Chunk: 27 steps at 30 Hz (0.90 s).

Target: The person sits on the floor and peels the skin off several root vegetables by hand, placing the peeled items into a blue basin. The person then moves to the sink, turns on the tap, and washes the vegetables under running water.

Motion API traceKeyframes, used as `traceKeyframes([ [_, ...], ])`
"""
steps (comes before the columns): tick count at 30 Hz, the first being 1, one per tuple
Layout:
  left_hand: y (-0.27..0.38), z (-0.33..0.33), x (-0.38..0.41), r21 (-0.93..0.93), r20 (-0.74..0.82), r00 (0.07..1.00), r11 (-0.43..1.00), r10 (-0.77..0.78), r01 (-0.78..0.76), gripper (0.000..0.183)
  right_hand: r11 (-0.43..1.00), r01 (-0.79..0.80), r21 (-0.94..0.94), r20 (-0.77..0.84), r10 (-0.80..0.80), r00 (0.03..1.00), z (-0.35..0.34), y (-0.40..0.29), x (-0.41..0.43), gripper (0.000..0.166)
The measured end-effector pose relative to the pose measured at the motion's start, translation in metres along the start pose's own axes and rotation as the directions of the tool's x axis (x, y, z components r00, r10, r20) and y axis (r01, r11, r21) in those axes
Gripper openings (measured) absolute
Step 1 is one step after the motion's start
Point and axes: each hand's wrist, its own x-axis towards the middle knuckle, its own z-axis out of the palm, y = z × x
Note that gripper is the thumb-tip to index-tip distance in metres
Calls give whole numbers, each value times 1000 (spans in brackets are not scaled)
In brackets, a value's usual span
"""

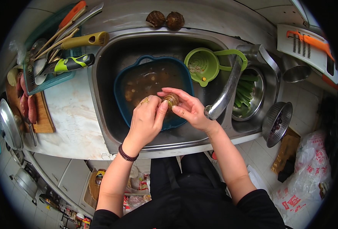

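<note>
Over a blue plastic basin (118, 86) of murky brown water, both hands meet around a small brown, ringed taro corm (172, 99). My right hand (190, 108) cups it with curved fingers and thumb. With thumb and bent fingers, my left hand (149, 114) pinches its near left side, where a yellowish-green spot shows. Several pale lumps lie in the water, blurred by its cloudiness. The basin stands inside the large stainless-steel sink bowl (106, 71). Two bigger taro corms (165, 20) rest on the ledge behind the sink.
A chrome faucet (224, 91) reaches over the sink, right of my right hand. Beside the basin sits a green strainer (202, 65). The smaller bowl holds a metal basin of green stalks (244, 93). Left are a utensil rack (68, 77) with protruding handles and a cutting board (47, 114) with sweet potatoes.
</note>
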Motion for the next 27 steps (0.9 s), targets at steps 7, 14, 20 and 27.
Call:
traceKeyframes([
  [7, -6, 6, 2, 131, -50, 974, 968, 221, -213, 7, 999, -25, -45, -17, 24, 1000, 2, 2, -3, 46],
  [14, -33, 4, -1, 161, -142, 990, 986, -18, 41, 9, 926, -81, 369, -38, 102, 994, 7, 6, -4, 39],
  [20, -75, 20, -5, 625, -94, 980, 755, -178, 197, 12, 918, -344, -198, -383, 250, 889, -13, 37, 10, 29],
  [27, -91, 54, -10, 759, 88, 991, 651, -103, 0, 8, 1, -338, -941, -319, -325, 890, -8, 99, 46, 39],
])
